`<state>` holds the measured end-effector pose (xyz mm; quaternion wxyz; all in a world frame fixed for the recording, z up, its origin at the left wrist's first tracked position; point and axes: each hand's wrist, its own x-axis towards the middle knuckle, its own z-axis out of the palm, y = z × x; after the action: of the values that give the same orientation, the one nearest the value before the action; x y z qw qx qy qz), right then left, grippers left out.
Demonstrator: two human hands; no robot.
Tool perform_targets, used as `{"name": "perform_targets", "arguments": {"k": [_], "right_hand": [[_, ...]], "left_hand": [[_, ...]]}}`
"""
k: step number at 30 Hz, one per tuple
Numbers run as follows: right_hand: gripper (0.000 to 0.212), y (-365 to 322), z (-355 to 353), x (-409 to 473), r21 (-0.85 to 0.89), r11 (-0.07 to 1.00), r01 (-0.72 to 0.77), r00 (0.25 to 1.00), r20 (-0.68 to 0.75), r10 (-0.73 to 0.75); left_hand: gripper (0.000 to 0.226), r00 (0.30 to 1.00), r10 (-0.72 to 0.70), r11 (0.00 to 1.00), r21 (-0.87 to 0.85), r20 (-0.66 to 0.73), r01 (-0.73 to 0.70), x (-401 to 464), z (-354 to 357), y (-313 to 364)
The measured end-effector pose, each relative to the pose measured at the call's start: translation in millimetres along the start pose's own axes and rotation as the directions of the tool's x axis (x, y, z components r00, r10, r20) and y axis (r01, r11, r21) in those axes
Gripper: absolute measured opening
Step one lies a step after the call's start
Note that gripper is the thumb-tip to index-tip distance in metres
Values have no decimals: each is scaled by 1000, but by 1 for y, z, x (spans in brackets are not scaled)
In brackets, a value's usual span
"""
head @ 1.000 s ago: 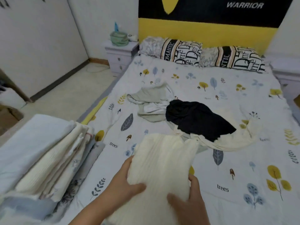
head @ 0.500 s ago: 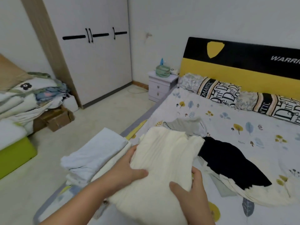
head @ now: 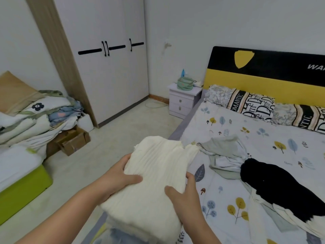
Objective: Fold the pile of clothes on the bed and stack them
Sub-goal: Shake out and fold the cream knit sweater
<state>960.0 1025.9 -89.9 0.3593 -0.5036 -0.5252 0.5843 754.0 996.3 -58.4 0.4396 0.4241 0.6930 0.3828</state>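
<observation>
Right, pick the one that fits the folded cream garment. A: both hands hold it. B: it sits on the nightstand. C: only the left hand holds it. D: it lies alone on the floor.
A: the left hand and the right hand each grip a side of the folded cream garment.

Cream ribbed garment (head: 154,175), black garment (head: 274,187), tree-patterned white sheet (head: 233,131), black-and-yellow headboard (head: 263,74).

Bare sheet (head: 228,196) between sweater (head: 154,173) and pile (head: 260,175).

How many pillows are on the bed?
2. One patterned pillow lies at the headboard; the second pillow lies right of it, cut off by the picture's edge.
</observation>
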Motion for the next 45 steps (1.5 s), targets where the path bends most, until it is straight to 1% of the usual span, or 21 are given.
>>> {"name": "perform_targets", "arguments": {"k": [2, 7, 10, 13, 15, 17, 19, 22, 24, 25, 27, 29, 31, 36, 39, 45], "right_hand": [[48, 2, 21, 10, -7, 1000, -10, 1000, 5, 10], [56, 15, 51, 26, -44, 998, -49, 999, -13, 49], [53, 36, 59, 31, -76, 989, -124, 991, -58, 119], [58, 61, 65, 32, -160, 961, -227, 973, -78, 217], [60, 72, 67, 34, -161, 943, -291, 956, -84, 280], [60, 77, 68, 36, -148, 932, -330, 944, -83, 321], [59, 78, 69, 38, -170, 929, -329, 944, -78, 320], [57, 74, 70, 37, -193, 947, -256, 965, -101, 241], [59, 74, 72, 35, -196, 954, -228, 971, -114, 209], [60, 76, 74, 34, -202, 952, -228, 972, -109, 209], [62, 80, 78, 32, -229, 937, -262, 965, -69, 253], [63, 83, 82, 32, -255, 917, -306, 951, -41, 306], [63, 84, 84, 32, -268, 912, -311, 948, -28, 316], [62, 84, 84, 33, -290, 913, -286, 957, -32, 289], [63, 81, 80, 33, -280, 920, -273, 961, -44, 272], [59, 74, 76, 32, -338, 901, -274, 961, -72, 265]], "left_hand": [[67, 1000, -26, 1000, -13, 3, 26, 11, -18, -11], [61, 997, -72, 995, -66, 27, 74, 36, -42, -41], [62, 990, -136, 987, -77, 47, 139, 45, -43, -70], [61, 976, -210, 977, -9, 61, 211, 49, -37, -101], [58, 976, -213, 975, 69, 35, 210, 51, -33, -113], [53, 983, -185, 977, 104, -2, 184, 54, -31, -117], [49, 990, -139, 984, 110, -38, 143, 58, -31, -118], [43, 993, -90, 994, 55, -80, 95, 60, -38, -112], [40, 993, -77, 997, 19, -87, 79, 60, -44, -110], [39, 994, -79, 996, 31, -74, 81, 60, -46, -111], [41, 993, -116, 984, 132, -11, 117, 58, -45, -117], [47, 982, -182, 960, 226, 54, 166, 56, -41, -124], [51, 973, -219, 953, 228, 69, 199, 55, -40, -127], [56, 978, -204, 953, 239, 42, 189, 54, -43, -122], [62, 971, -240, 938, 258, 10, 230, 55, -44, -119], [57, 961, -267, 931, 237, -75, 277, 56, -43, -108]]}}
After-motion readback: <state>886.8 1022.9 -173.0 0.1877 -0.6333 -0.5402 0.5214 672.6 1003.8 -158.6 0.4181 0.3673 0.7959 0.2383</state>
